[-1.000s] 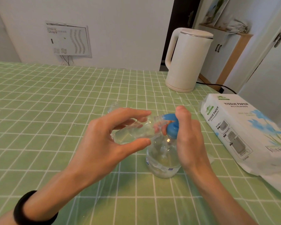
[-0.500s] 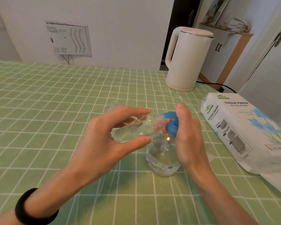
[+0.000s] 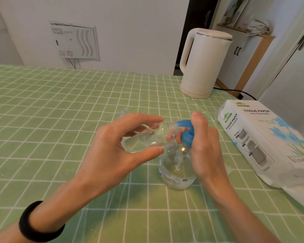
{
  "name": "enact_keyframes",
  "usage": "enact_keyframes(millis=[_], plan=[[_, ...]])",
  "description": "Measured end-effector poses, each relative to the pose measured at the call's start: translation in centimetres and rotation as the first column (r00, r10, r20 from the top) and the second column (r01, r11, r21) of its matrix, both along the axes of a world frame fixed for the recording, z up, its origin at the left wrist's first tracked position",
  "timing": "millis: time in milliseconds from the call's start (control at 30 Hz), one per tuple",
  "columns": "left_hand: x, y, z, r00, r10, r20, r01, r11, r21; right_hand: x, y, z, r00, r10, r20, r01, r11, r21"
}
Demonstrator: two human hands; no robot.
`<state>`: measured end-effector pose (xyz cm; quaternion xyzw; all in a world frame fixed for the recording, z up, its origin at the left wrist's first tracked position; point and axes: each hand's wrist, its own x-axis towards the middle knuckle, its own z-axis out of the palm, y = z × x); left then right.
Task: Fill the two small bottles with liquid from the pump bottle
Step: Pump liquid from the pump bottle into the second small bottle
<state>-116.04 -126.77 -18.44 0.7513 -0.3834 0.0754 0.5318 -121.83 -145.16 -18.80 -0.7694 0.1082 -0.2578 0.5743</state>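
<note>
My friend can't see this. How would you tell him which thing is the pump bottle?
On the green checked tablecloth, look nearer than the white kettle and left of the tissue pack. The pump bottle stands upright between the left hand and right hand. Only it has a blue pump top; the small bottle beside it is clear all over and held sideways.
</note>
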Motion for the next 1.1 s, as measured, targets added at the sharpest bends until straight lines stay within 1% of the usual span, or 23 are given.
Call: enact_keyframes(millis=[200,433,567,800,967,1100], plan=[[-0.14,0.02,0.01,1.0,0.005,-0.006,-0.005,1.0,0.002,0.02,-0.1,0.3,0.999,-0.017,0.03,0.018,0.999,-0.042],[-0.05,0.01,-0.14,1.0,0.0,-0.001,0.0,1.0,0.001,-0.1,0.1,-0.1,1.0,-0.026,0.002,0.027,0.999,-0.025],[-0.01,0.07,-0.05,1.0,0.004,-0.001,-0.004,1.0,-0.003,-0.02,0.14,0.17,1.0,-0.019,0.022,0.019,1.0,-0.003],[-0.04,0.17,-0.04,1.0,0.003,0.012,-0.003,1.0,0.01,-0.22,0.07,0.29,0.998,-0.022,0.05,0.024,0.999,-0.041],[0.05,0.07,-0.08,1.0,0.003,0.014,-0.003,1.0,0.003,-0.23,0.1,-0.15,1.0,-0.013,0.012,0.013,1.0,-0.003],[0.1,0.13,-0.12,1.0,0.004,0.008,-0.004,1.0,-0.001,-0.14,0.17,-0.11,0.999,-0.013,0.041,0.013,1.0,-0.007]])
